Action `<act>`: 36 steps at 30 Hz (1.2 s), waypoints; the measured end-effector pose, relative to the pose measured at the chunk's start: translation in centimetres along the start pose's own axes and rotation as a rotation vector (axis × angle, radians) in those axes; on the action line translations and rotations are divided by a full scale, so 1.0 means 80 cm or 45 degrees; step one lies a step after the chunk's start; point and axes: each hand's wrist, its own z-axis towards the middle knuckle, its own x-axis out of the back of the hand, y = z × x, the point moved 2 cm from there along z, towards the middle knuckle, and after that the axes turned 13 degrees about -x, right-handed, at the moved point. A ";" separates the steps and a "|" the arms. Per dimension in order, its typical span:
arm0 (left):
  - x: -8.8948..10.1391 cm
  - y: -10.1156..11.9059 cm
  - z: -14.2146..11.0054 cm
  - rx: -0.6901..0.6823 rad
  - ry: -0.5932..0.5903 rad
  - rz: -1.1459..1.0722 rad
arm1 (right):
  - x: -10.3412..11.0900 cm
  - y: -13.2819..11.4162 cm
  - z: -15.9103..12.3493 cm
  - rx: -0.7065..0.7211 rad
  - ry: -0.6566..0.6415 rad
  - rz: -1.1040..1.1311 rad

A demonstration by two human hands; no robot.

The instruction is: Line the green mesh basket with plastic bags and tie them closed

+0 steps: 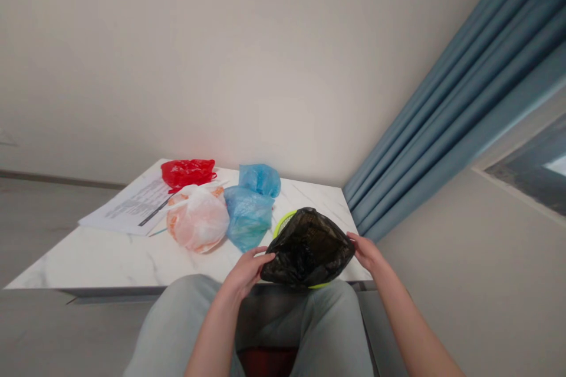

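A black plastic bag (309, 244) is spread with its mouth open toward me, over a yellow-green basket (283, 222). Only parts of the basket's rim show at the far left and near edge; the bag hides the rest. My left hand (250, 268) pinches the bag's left edge between thumb and fingers. On the opposite side, my right hand (363, 249) grips the right edge the same way. A blue plastic bag (250, 215) lies just left of the black one.
A white and orange plastic bag (197, 218), a red bag (188, 172) and a second blue bag (260, 179) lie on the marble-patterned table (97, 256). Printed paper (128, 206) is at the left. A wall stands behind, with a blue curtain (442, 106) at right.
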 end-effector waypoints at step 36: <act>-0.026 -0.021 0.010 -0.663 -0.284 -0.028 | -0.080 -0.034 0.075 0.497 -0.118 -0.021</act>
